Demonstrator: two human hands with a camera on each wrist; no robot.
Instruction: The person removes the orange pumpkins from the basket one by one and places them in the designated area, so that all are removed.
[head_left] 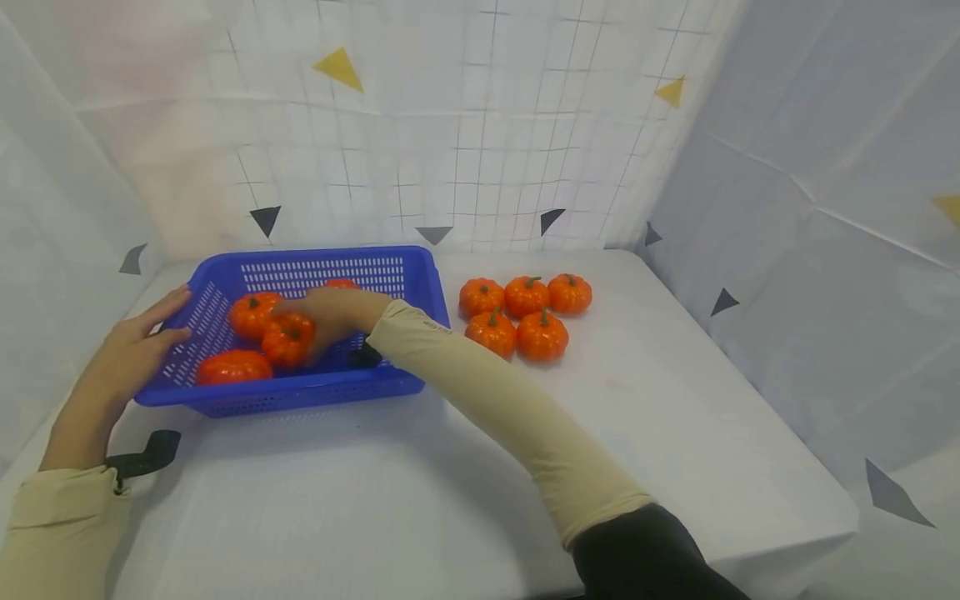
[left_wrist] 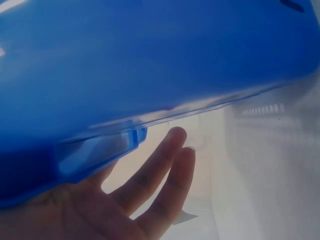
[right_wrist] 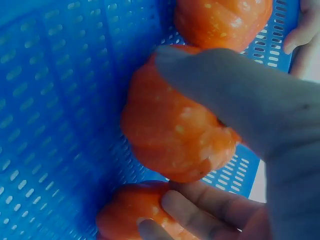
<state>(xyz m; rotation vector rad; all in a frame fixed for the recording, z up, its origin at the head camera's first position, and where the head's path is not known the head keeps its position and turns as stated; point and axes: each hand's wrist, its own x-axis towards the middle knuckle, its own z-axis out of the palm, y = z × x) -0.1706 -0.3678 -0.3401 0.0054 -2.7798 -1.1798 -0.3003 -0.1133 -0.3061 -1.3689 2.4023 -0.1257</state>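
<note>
A blue perforated basket (head_left: 300,392) on the table holds several small orange pumpkins. Reaching into it, my right hand (head_left: 333,310) grips one pumpkin (head_left: 288,335). The right wrist view has the thumb laid across this pumpkin (right_wrist: 175,125) and the fingers along its other side, with their tips over a second pumpkin (right_wrist: 130,205). A further pumpkin (right_wrist: 225,20) lies close by in the basket. My left hand (head_left: 138,346) rests on the basket's left rim. Two of its straight, spread fingers (left_wrist: 172,195) show under the rim in the left wrist view.
Right of the basket, several more pumpkins stand together in two rows, one (head_left: 542,336) at the front right. White sheets with coloured triangles rise behind the table (head_left: 675,433) and along both sides. A black strap (head_left: 146,454) circles my left wrist.
</note>
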